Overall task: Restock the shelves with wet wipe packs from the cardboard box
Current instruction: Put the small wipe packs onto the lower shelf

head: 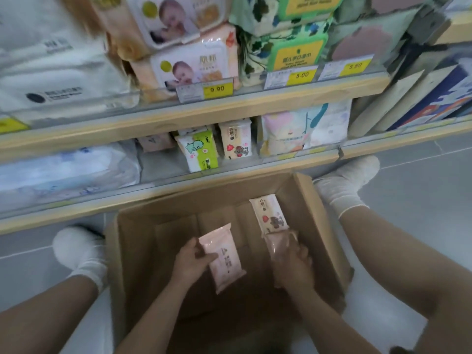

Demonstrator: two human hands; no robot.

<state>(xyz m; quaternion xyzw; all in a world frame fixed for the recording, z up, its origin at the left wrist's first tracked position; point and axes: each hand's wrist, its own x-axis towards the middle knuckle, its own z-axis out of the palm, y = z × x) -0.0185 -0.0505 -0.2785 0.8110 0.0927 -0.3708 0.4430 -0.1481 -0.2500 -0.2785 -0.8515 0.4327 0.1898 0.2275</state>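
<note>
An open cardboard box point(132, 251) stands on the floor in front of the bottom shelf point(163, 190). Inside it, my left hand point(190, 261) grips a pink wet wipe pack point(224, 261) by its left edge. My right hand point(296, 264) is closed over a second pink pack point(278, 242) against the box's right wall. A third pack with a red and brown print point(270, 213) lies flat at the box's far right. On the bottom shelf stand a green dinosaur pack point(200, 152) and a matching printed pack point(236, 141).
My two legs in white socks point(79, 251) point(344, 185) flank the box on the grey floor. The upper shelf point(204, 106) holds larger baby wipe packs behind yellow price tags. A gap lies on the bottom shelf left of the dinosaur pack.
</note>
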